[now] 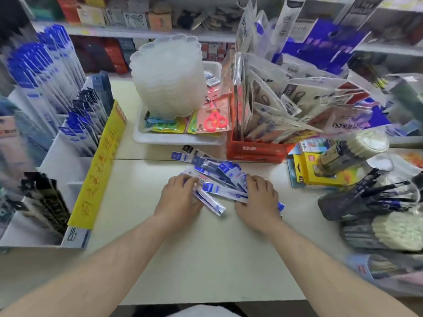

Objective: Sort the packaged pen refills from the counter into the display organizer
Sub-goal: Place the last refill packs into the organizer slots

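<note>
A loose pile of packaged pen refills [212, 175], clear sleeves with blue and white labels, lies on the pale counter [206, 252] in the middle. My left hand [180, 195] rests on the pile's left side, fingers over a few packs. My right hand [258, 195] lies on the pile's right side, fingers curled over the packs' ends. One pack pokes out toward me between the hands. The white display organizer [57, 170] stands at the left, its compartments holding upright refill packs, with a yellow handwritten strip along its edge.
A white tray [178, 139] with stacked plastic lids and scissor packs sits behind the pile. A red box [254, 152] of packaged goods stands to its right. Pen holders and yellow boxes [320, 170] crowd the right side. Shelves run along the back.
</note>
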Demonstrator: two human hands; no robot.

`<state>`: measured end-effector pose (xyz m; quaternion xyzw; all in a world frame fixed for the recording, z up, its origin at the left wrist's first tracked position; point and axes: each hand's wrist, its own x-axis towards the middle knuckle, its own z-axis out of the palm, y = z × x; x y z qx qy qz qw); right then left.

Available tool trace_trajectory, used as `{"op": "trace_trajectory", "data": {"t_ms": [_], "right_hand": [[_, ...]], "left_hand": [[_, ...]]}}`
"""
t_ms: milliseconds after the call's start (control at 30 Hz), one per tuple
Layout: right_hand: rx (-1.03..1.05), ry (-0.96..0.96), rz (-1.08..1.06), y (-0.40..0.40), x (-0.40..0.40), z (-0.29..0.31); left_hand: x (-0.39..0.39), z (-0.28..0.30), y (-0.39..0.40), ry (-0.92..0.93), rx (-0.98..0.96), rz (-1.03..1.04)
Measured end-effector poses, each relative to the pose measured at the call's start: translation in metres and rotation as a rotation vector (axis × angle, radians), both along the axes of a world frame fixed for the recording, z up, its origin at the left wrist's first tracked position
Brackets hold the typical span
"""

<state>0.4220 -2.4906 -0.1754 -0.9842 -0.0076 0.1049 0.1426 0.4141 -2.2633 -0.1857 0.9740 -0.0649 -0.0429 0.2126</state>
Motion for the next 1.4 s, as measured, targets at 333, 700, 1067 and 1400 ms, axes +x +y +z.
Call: {"op": "trace_trajectory", "data": {"t_ms": [333,700,1067,1400], "right_hand": [[0.371,-0.210,-0.170,0.010,-0.004,0.002],[0.969,-0.107,-0.629,0.042,-0.019,0.002],[0.622,-0.071,-0.450,0.012,-0.023,0.010],[0.223,0.205,-0.144,0.035,0.048,0.039]], "left_hand": [[0.008,0.022,0.021,0.010,-0.094,0.218],[0.057,0.018,0.016,0.170,-0.376,0.363],[0.061,0.020,0.040,0.103,-0.151,0.304],[0.054,0.012,0.021,0.201,0.251,-0.312]]}}
